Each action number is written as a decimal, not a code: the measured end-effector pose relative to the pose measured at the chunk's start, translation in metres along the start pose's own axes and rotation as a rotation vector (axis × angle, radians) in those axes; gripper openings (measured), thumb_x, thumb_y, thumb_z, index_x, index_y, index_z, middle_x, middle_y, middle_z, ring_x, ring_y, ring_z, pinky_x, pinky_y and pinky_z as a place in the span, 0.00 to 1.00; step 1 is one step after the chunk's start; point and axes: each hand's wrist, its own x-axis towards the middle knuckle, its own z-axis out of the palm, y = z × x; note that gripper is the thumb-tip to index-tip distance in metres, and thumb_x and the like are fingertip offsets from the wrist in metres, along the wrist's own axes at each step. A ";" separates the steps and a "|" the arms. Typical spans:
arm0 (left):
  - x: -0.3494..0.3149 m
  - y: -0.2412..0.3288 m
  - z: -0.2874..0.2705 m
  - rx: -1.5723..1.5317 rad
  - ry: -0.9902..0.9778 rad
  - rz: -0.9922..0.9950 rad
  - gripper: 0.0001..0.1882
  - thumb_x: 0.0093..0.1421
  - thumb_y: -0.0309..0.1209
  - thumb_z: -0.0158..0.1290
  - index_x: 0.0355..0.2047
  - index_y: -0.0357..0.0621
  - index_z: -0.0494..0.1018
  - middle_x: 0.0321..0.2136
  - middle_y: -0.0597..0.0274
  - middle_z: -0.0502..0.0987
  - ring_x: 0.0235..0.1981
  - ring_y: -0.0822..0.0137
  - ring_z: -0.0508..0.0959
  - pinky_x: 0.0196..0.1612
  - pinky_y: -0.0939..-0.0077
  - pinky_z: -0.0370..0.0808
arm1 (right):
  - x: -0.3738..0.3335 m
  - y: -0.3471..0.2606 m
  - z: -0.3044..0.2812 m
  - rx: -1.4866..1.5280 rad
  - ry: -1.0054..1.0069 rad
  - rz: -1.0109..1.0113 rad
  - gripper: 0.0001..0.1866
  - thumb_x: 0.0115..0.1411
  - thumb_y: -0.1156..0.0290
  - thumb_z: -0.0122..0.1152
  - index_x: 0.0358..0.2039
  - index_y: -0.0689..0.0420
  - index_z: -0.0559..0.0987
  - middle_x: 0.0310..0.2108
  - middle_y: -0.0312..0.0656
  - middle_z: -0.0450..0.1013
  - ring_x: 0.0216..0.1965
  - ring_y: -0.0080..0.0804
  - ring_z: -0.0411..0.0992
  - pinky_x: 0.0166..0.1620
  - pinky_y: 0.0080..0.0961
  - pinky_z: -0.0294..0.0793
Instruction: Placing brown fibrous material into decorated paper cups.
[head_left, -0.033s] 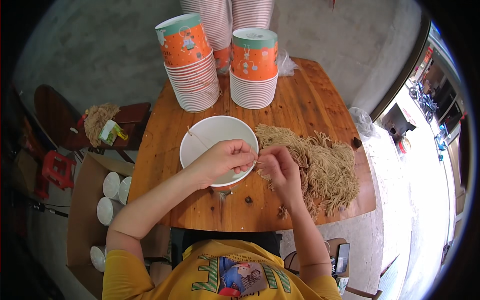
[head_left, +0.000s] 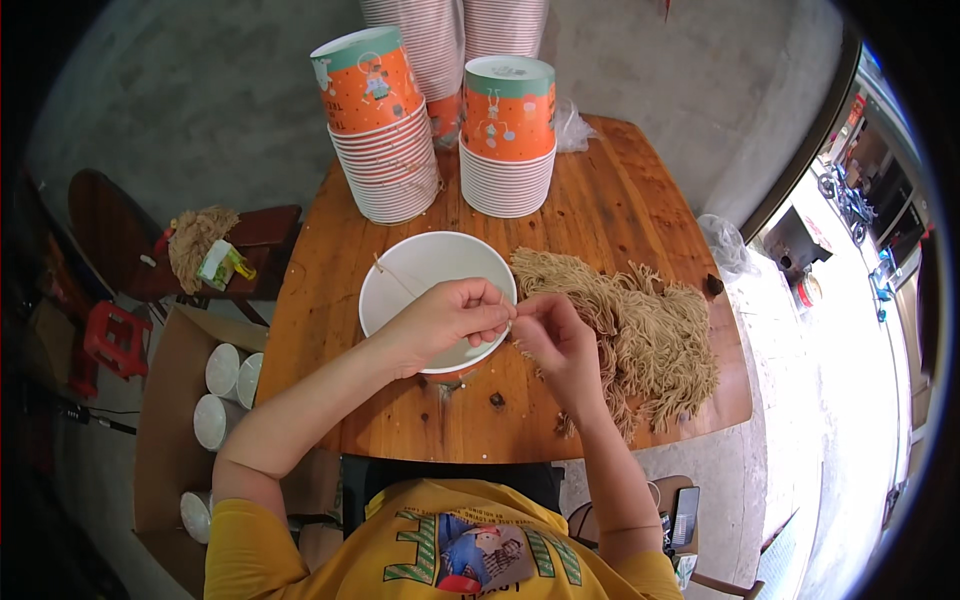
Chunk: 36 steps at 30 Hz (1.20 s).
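Observation:
A white round paper bucket [head_left: 425,258] stands on the wooden table in front of me, its mouth up. A thin tan cord [head_left: 397,279] runs from its left rim across the inside toward my fingers. My left hand [head_left: 462,318] reaches over the bucket, thumb and fingers pinched on the cord near the right rim. Close against it, my right hand [head_left: 558,335] is also pinched, at the cord's end; the fingertips hide most of that spot. Right of the bucket lies a heap of tan cords [head_left: 640,335], just beyond my right hand.
Two stacks of orange paper buckets, a left stack [head_left: 380,125] and a right stack [head_left: 508,135], stand upside down behind; taller wrapped stacks [head_left: 505,30] rise farther back. A cardboard box [head_left: 165,400] with white-ended rolls sits left of the table. More cords [head_left: 200,240] lie on a side bench.
My right hand's fingers have shifted slightly, their tips moving up and closer to the left fingertips. The left hand and the bucket stay where they were.

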 end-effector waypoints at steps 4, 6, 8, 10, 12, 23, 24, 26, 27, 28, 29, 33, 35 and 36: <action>0.001 0.000 0.002 -0.001 0.002 0.009 0.07 0.66 0.29 0.51 0.37 0.37 0.72 0.27 0.68 0.72 0.28 0.78 0.68 0.33 0.85 0.68 | -0.001 0.006 0.004 0.025 0.048 0.002 0.09 0.61 0.73 0.64 0.37 0.63 0.74 0.29 0.32 0.75 0.31 0.14 0.70 0.35 0.15 0.71; 0.001 -0.001 0.002 0.003 0.009 0.012 0.07 0.66 0.29 0.51 0.38 0.37 0.72 0.28 0.68 0.72 0.28 0.78 0.69 0.33 0.85 0.68 | 0.001 0.009 -0.002 -0.046 0.033 -0.009 0.09 0.61 0.73 0.63 0.36 0.63 0.74 0.28 0.34 0.74 0.29 0.15 0.70 0.33 0.17 0.72; 0.001 -0.001 0.000 0.007 0.016 0.015 0.07 0.66 0.29 0.51 0.38 0.37 0.72 0.28 0.68 0.72 0.28 0.78 0.69 0.33 0.85 0.68 | 0.002 0.005 -0.003 -0.118 0.017 -0.020 0.08 0.61 0.72 0.63 0.36 0.62 0.74 0.26 0.35 0.74 0.28 0.17 0.71 0.32 0.19 0.72; 0.001 0.001 -0.002 0.031 0.002 -0.017 0.07 0.65 0.31 0.51 0.37 0.40 0.72 0.29 0.68 0.73 0.29 0.78 0.70 0.32 0.85 0.69 | 0.000 -0.008 -0.003 -0.495 0.054 -0.158 0.08 0.63 0.71 0.60 0.34 0.62 0.73 0.24 0.38 0.73 0.25 0.22 0.71 0.30 0.22 0.71; -0.001 0.004 -0.003 0.030 -0.034 -0.045 0.07 0.65 0.31 0.50 0.37 0.40 0.71 0.30 0.68 0.73 0.29 0.78 0.70 0.32 0.85 0.69 | 0.000 -0.007 -0.001 -0.458 0.078 -0.151 0.07 0.63 0.71 0.59 0.34 0.61 0.73 0.23 0.39 0.72 0.24 0.24 0.71 0.30 0.23 0.71; 0.007 0.005 -0.004 0.107 -0.102 0.004 0.06 0.65 0.31 0.50 0.36 0.42 0.68 0.26 0.70 0.70 0.24 0.80 0.68 0.26 0.87 0.66 | -0.002 0.008 0.000 -0.037 0.015 0.064 0.07 0.68 0.68 0.53 0.35 0.58 0.71 0.26 0.30 0.70 0.27 0.14 0.67 0.32 0.12 0.67; 0.008 0.007 -0.006 0.049 -0.084 -0.070 0.06 0.65 0.31 0.51 0.36 0.42 0.69 0.26 0.70 0.71 0.24 0.80 0.69 0.26 0.87 0.67 | -0.002 0.005 0.001 -0.036 0.013 0.066 0.07 0.68 0.68 0.53 0.35 0.58 0.71 0.26 0.30 0.70 0.27 0.14 0.67 0.32 0.12 0.67; 0.007 0.009 -0.007 -0.009 -0.065 -0.144 0.05 0.64 0.30 0.52 0.36 0.43 0.69 0.26 0.70 0.72 0.24 0.80 0.70 0.26 0.87 0.68 | -0.002 -0.002 0.002 0.267 0.012 0.259 0.07 0.66 0.71 0.56 0.34 0.61 0.71 0.25 0.32 0.72 0.28 0.15 0.69 0.34 0.14 0.69; 0.007 0.010 -0.006 -0.103 -0.059 -0.197 0.05 0.63 0.29 0.52 0.36 0.43 0.70 0.27 0.69 0.73 0.25 0.79 0.71 0.27 0.87 0.70 | -0.003 -0.003 0.002 0.267 0.013 0.259 0.07 0.66 0.71 0.56 0.34 0.61 0.71 0.25 0.32 0.72 0.28 0.15 0.69 0.34 0.14 0.69; 0.006 0.011 -0.006 -0.196 -0.052 -0.249 0.05 0.62 0.29 0.53 0.37 0.43 0.71 0.28 0.69 0.74 0.25 0.79 0.73 0.28 0.86 0.71 | -0.003 -0.004 0.003 0.308 0.022 0.280 0.07 0.65 0.72 0.56 0.34 0.61 0.72 0.26 0.32 0.72 0.28 0.15 0.69 0.34 0.14 0.69; 0.006 0.011 -0.007 -0.196 -0.052 -0.249 0.05 0.62 0.29 0.53 0.37 0.43 0.71 0.28 0.69 0.74 0.25 0.79 0.73 0.28 0.86 0.71 | -0.004 -0.005 0.004 0.349 0.030 0.302 0.06 0.65 0.72 0.57 0.33 0.61 0.72 0.26 0.31 0.72 0.28 0.15 0.69 0.34 0.13 0.69; 0.007 0.012 -0.009 -0.298 -0.070 -0.325 0.04 0.62 0.27 0.52 0.38 0.44 0.71 0.31 0.67 0.75 0.30 0.77 0.75 0.33 0.82 0.75 | -0.016 -0.005 0.025 -0.181 0.075 -0.044 0.04 0.61 0.74 0.62 0.34 0.59 0.76 0.26 0.35 0.73 0.26 0.19 0.72 0.29 0.19 0.72; 0.005 0.013 -0.009 -0.321 -0.065 -0.341 0.04 0.62 0.26 0.52 0.38 0.44 0.71 0.32 0.67 0.75 0.31 0.77 0.75 0.35 0.81 0.75 | -0.017 -0.009 0.026 -0.333 0.076 -0.181 0.04 0.60 0.75 0.62 0.35 0.60 0.76 0.26 0.36 0.74 0.25 0.20 0.72 0.29 0.20 0.72; 0.005 0.012 -0.008 -0.311 -0.056 -0.329 0.05 0.62 0.25 0.52 0.38 0.44 0.71 0.33 0.66 0.74 0.33 0.76 0.75 0.36 0.80 0.75 | -0.017 -0.009 0.025 -0.488 0.083 -0.319 0.04 0.60 0.75 0.62 0.35 0.60 0.76 0.26 0.38 0.74 0.25 0.21 0.73 0.29 0.20 0.73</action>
